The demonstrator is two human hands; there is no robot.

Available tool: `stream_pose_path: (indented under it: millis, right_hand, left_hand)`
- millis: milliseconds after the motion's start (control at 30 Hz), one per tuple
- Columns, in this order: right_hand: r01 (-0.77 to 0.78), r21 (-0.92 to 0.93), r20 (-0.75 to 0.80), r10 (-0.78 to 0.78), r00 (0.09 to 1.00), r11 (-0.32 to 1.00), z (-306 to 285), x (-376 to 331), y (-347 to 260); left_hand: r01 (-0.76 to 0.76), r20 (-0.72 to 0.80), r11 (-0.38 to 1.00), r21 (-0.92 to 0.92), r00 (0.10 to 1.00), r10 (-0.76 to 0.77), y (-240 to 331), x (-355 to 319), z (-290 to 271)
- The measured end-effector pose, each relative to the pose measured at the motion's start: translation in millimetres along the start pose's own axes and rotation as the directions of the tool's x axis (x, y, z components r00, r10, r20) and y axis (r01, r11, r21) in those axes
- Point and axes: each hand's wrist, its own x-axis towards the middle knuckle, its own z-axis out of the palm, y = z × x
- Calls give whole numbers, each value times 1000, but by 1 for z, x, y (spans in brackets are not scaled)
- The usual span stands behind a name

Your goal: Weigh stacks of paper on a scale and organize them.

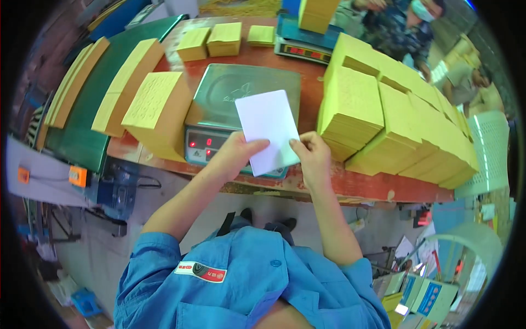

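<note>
A white stack of paper (267, 118), held slightly tilted, is gripped between my two hands over the near edge of a digital scale. My left hand (241, 152) has its thumb pressed on the sheet's lower left side, the fingers hidden underneath. At the lower right edge, my right hand (314, 159) pinches the paper between thumb and curled fingers. Beneath it the scale's metal pan (216, 90) shows bare around the paper, and its lit red display (204, 143) is partly covered by my left arm.
Yellow paper stacks (356, 104) fill the red table's (361, 183) right side; another tall stack (156, 107) stands left of the scale. More stacks lie on a green belt (82, 107). Behind is a second scale (304, 41) bearing a yellow block. A masked person (402, 33) is at far right.
</note>
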Motion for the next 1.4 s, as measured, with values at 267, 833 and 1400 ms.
stream_pose_path:
  millis: [267,833,1400]
  right_hand:
    - [81,-419,-171,-166,971,904,22,53,14]
    - [243,-180,-246,-283,927,953,52,5,-18]
    - [106,-566,-216,-271,938,818,9,34,37]
  left_hand:
    - [-28,-105,976,-217,994,5,2,43,-25]
    - [-284,-96,958,44,953,287,20,9,-46]
    - [-486,374,388,783,866,330,19,63,-42]
